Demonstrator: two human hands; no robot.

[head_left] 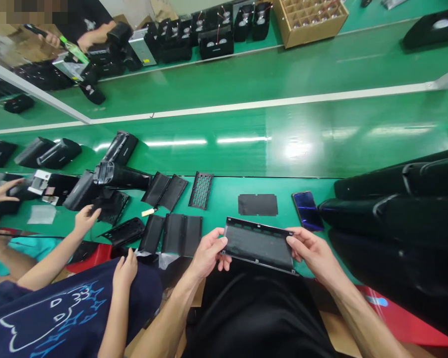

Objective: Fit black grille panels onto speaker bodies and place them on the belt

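Observation:
Between my two hands I hold a black plastic speaker grille panel (pixel 259 246), its hollow inner side facing up. My left hand (pixel 211 251) pinches the panel's left end with the thumb on top. At the opposite end, my right hand (pixel 309 248) grips the rim the same way. Just beyond the panel a flat black mesh sheet (pixel 258 204) with notched edges lies on the green table. A perforated black grille (pixel 200 190) rests further left. Closer to my left hand are several stacked black panels (pixel 182 234).
A phone (pixel 308 211) lies to the right, beside a large pile of black bags (pixel 395 209). On the left, a co-worker's hand (pixel 85 221) reaches among black speaker housings (pixel 123 175). A green conveyor belt (pixel 224 139) runs behind, with a divided carton (pixel 309 25) beyond.

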